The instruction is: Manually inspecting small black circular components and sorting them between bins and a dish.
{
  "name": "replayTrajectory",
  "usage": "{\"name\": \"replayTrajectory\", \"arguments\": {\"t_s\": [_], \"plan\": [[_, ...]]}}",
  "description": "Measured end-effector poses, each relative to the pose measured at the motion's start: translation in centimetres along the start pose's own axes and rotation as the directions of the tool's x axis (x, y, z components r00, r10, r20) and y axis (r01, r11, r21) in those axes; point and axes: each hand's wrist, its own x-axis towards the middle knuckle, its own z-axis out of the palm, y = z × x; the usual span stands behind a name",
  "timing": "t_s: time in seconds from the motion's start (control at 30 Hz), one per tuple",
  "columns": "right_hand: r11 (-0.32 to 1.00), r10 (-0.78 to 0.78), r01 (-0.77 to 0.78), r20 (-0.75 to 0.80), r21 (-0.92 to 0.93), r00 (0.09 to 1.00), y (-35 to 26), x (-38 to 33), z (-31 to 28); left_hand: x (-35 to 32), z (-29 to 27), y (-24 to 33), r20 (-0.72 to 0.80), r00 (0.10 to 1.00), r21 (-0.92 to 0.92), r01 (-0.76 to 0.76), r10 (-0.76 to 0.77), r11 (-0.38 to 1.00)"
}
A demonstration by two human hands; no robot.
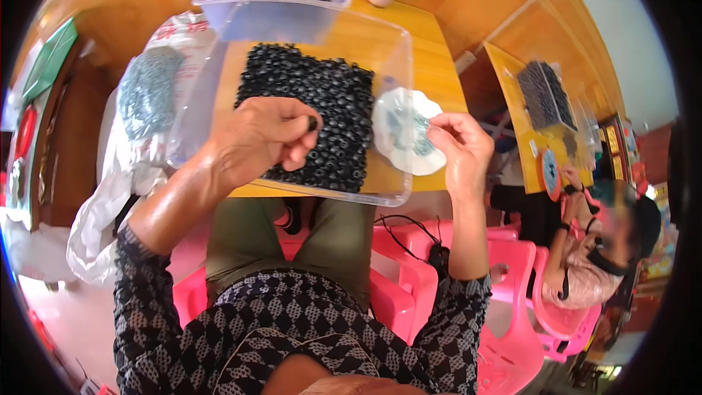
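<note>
Nearest the person, the left hand (259, 139) hovers over the clear shallow plastic tray (391, 102) of small black ring-shaped beads (322, 102), its fingers (296, 128) pinched together on one small black bead (313, 123). The right hand (461, 146) is beside the tray, fingers closed near a white scalloped dish (406, 132) of grey pieces; what they grip cannot be told. Both rest on the wooden desk (431, 58). Farther off stands a clear plastic box (278, 0) of more black beads.
</note>
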Motion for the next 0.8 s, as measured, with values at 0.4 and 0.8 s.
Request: {"name": "replayTrajectory", "arguments": {"t_s": [0.4, 0.8], "plan": [[0.989, -0.134, 0.096, 0.391, 0.116, 0.91, -4.9, -0.9, 10.4, -0.8, -0.5, 0.1, 0.014, 1.0, -0.029, -0.026, 0.027, 0.999], [0.989, 0.061, 0.002, 0.42, -0.148, 0.905, -6.7, 0.6, 11.7, -0.7, -0.7, -0.2, 0.021, 0.997, -0.039, -0.074, 0.075, 0.997]]}}
